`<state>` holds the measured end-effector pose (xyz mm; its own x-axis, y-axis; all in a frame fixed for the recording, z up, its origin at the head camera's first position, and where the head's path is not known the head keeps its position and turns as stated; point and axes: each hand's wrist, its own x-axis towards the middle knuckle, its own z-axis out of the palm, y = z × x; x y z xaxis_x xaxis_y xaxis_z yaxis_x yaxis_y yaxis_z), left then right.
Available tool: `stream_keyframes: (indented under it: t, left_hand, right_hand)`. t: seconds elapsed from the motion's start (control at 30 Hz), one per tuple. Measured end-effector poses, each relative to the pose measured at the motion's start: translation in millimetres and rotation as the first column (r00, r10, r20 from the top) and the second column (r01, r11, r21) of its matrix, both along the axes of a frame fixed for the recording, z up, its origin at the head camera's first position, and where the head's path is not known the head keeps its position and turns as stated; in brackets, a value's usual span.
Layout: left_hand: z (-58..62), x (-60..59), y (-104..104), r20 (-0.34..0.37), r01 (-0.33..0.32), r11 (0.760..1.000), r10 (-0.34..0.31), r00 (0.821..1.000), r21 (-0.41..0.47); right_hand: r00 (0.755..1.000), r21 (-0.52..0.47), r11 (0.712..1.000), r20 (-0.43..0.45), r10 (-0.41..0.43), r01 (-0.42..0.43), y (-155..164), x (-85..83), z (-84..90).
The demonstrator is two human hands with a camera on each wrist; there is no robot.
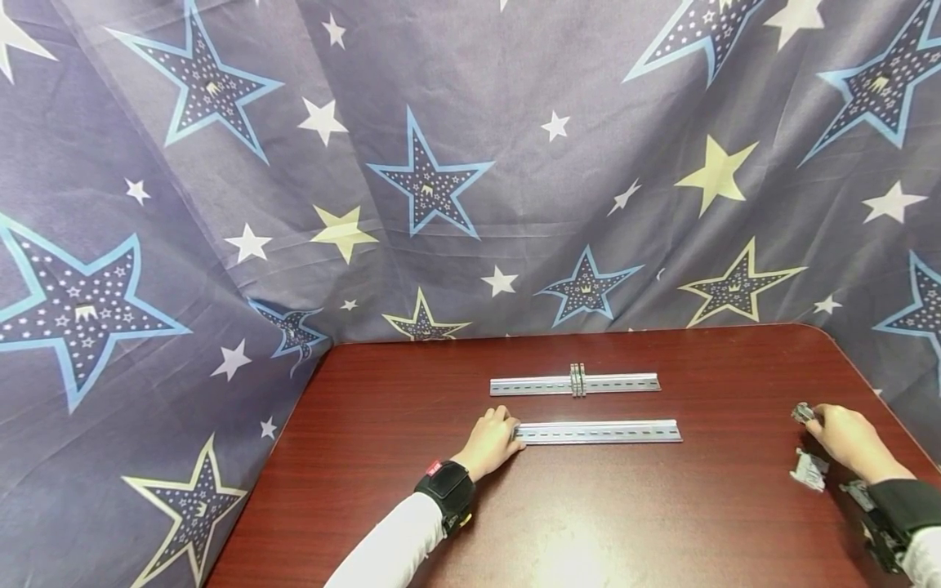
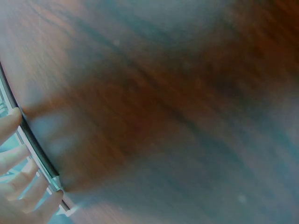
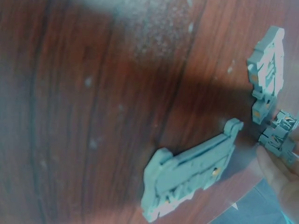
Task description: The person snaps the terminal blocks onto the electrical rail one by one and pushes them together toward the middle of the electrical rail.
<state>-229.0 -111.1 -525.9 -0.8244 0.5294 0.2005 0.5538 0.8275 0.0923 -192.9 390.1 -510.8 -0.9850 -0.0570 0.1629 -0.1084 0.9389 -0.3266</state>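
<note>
Landmark: near DIN rail (image 1: 599, 431), lying flat on the dark red wooden table (image 1: 632, 523), long axis running left to right.

Left hand (image 1: 494, 441): at the left end of the near DIN rail, fingers curled over that end and touching it. In the left wrist view the fingertips (image 2: 14, 158) lie against the rail's (image 2: 35, 154) edge; the picture is blurred, so I cannot tell how firm the grip is.

Right hand (image 1: 845, 437): well to the right of the near DIN rail, close to the table's right edge. Fingers pinch a small grey terminal block (image 1: 804, 412); in the right wrist view this piece (image 3: 279, 135) sits at the fingertips (image 3: 275, 168).

Loose grey terminal blocks beside the right hand, also right of the rail: one lying flat (image 3: 191, 175), seen from the head camera just below the hand (image 1: 810, 470); another standing on edge (image 3: 267, 70) beyond it. The two are apart, not touching.

Second DIN rail (image 1: 575, 385): behind the near rail, parallel to it, a strip of bare table between them. A small cluster of clips (image 1: 578, 380) is mounted near its middle.

Open room: bare tabletop between the near rail's right end and the right hand, and a broad bare area in front of the rail toward the person.

Star-patterned blue cloth (image 1: 412, 180) hangs behind the far table edge and along its left side.
</note>
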Motion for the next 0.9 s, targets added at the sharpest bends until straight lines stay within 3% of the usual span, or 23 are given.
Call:
stream_keyframes:
  t: [0.37, 0.7, 0.9]
  left_hand:
    - [-1.0, -0.8, -0.2, -0.006, -0.001, 1.0, 0.001, 1.0, -0.009]
    - [-1.9, -0.2, -0.5, -0.01, 0.0, 1.0, 0.0, 1.0, 0.002]
    - [-2.6, -0.4, -1.0, -0.017, 0.0, 1.0, 0.0, 1.0, 0.0]
  right_hand:
    - [0.996, -0.056, 0.998, -0.088, -0.028, 0.023, -3.7, -0.8, -1.3]
    - [0.999, -0.075, 0.996, 0.017, -0.051, 0.052, -2.9, -2.6, 3.9]
    - [0.999, -0.081, 0.996, 0.009, -0.04, 0.04, -3.2, -3.3, 3.8]
